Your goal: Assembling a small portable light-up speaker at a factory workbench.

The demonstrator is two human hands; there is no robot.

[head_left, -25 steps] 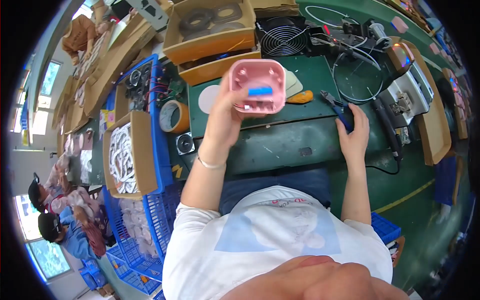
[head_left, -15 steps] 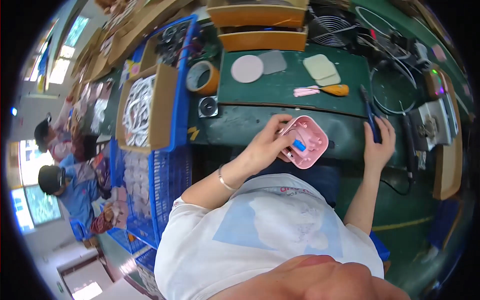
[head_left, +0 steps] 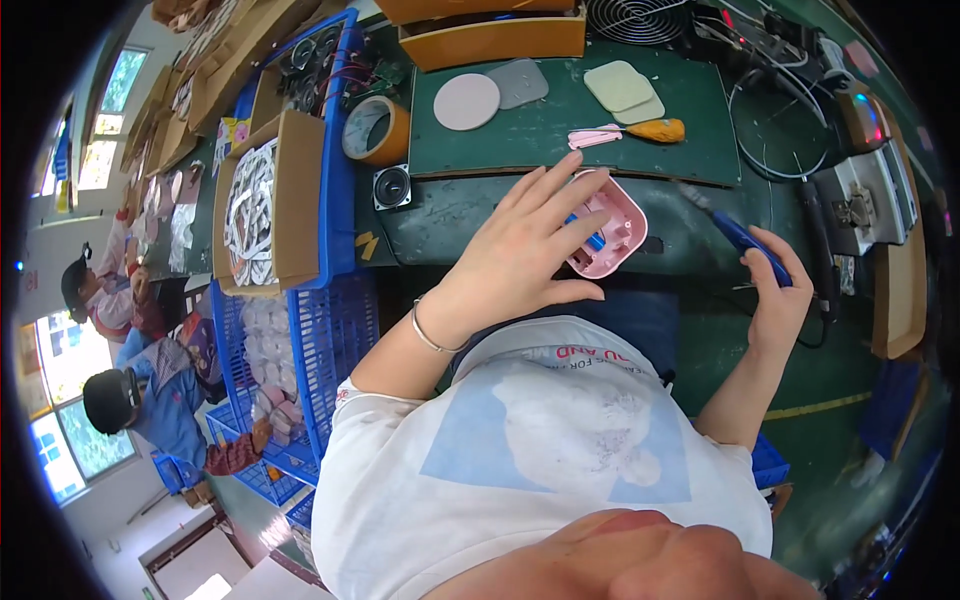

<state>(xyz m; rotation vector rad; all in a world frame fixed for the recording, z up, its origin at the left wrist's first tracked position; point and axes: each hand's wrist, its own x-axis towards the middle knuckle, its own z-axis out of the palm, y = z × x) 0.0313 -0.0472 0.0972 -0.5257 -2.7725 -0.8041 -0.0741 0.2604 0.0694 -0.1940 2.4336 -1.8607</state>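
My left hand (head_left: 525,235) spreads its fingers over the left part of a pink plastic housing (head_left: 625,225), an open shell with rounded corners. Inside that shell lies a small blue part (head_left: 596,241), partly hidden behind my fingers. Whether my fingertips touch the rim, I cannot tell. My right hand (head_left: 778,290) is closed around a slim blue-handled tool (head_left: 740,238), whose greyish tip points up and left toward the housing but stays apart from it. The tool's exact kind is unclear.
Beyond the housing lie an orange-handled screwdriver (head_left: 657,130), pink strips (head_left: 594,137), pale pads (head_left: 620,87) and a round pink disc (head_left: 466,102). A tape roll (head_left: 385,130), small speaker (head_left: 392,187) and blue crates (head_left: 340,170) stand left. Cables and a metal device (head_left: 858,210) sit right. Two people work far left.
My left hand has let go of the housing's edge and opened over it. My right hand has tilted the blue tool, its tip swinging left toward the housing.
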